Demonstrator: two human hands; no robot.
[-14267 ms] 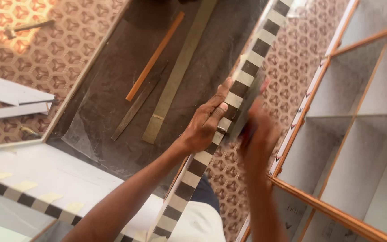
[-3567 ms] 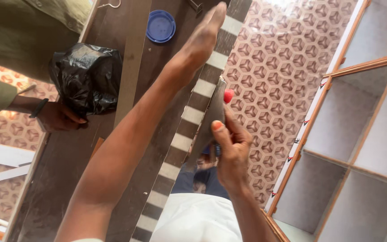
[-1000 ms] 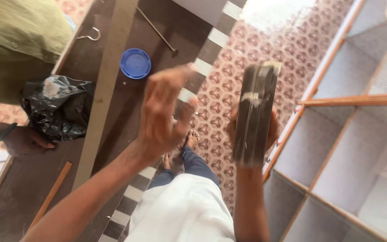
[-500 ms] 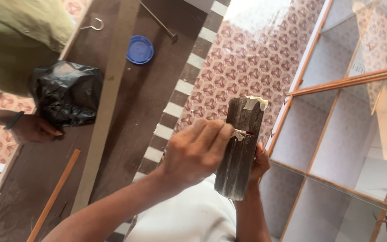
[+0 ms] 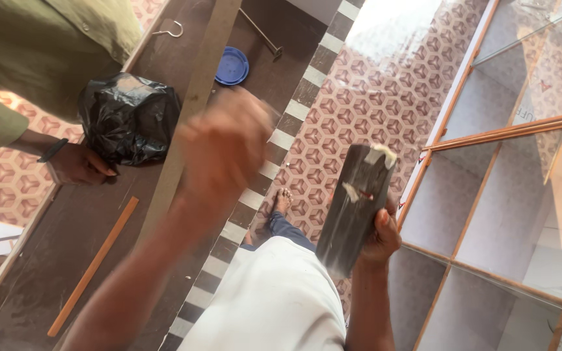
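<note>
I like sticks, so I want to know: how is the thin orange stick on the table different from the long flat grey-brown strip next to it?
The orange stick is narrow, short and bright; the grey-brown strip is wider, much longer and dull. The stick lies whole in view near the table's lower end, while the strip runs up past the black bag and out of the picture. Both lie flat on the dark table, slanting the same way.

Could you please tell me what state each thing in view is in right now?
Right hand: gripping the dark block from behind.
Dark block: held upright, slightly tilted, pale smears near its top.
Left hand: raised over the table, blurred, holds nothing visible.
Black bag: crumpled on the table, a co-worker's hand beside it.
Blue lid: lying flat.
Orange strip: lying flat.
</note>
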